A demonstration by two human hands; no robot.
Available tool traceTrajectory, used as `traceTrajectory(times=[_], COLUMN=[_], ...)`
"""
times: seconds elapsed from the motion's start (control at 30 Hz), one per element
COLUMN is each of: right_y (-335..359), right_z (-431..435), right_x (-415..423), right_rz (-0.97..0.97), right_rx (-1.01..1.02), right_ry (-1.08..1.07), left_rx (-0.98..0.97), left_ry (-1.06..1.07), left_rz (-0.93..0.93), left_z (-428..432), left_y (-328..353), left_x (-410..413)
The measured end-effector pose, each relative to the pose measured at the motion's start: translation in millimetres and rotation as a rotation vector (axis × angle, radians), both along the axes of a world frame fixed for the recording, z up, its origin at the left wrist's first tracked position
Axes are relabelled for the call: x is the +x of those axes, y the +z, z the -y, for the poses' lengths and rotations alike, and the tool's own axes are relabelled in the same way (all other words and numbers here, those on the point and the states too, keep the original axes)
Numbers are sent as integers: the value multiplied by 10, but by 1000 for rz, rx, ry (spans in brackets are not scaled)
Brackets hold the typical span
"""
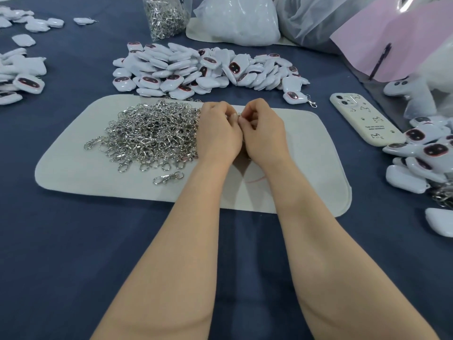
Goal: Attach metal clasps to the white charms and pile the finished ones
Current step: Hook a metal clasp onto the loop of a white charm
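Note:
My left hand and my right hand meet over the white mat, fingers curled, pinching a small metal clasp between their tips. Whether a charm hangs under the hands I cannot tell; only a thin pink edge shows below the wrists. A heap of silver clasps lies on the mat just left of my left hand. A big pile of white charms with dark faces sits behind the mat. One charm with a clasp lies at that pile's right end.
More charms lie at the right edge and at the far left. A white phone rests right of the mat. A bag of clasps and plastic bags stand at the back on the blue cloth.

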State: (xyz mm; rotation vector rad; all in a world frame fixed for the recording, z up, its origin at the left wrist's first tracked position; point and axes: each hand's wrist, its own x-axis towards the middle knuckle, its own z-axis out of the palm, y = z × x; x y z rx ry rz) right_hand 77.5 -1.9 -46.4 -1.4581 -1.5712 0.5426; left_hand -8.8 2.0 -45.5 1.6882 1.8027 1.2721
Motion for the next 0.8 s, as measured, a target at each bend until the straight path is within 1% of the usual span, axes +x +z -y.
traceTrajectory(times=[0.2, 0.8], right_y=[34, 23], right_z=[33, 17], right_x=[-28, -37], right_rz=[59, 55], right_rx=[13, 38], right_ry=[23, 35], left_rx=[4, -14], left_ry=[8, 24], left_rz=[4, 1], left_z=[17, -6], left_y=[0, -8], left_x=[-13, -15])
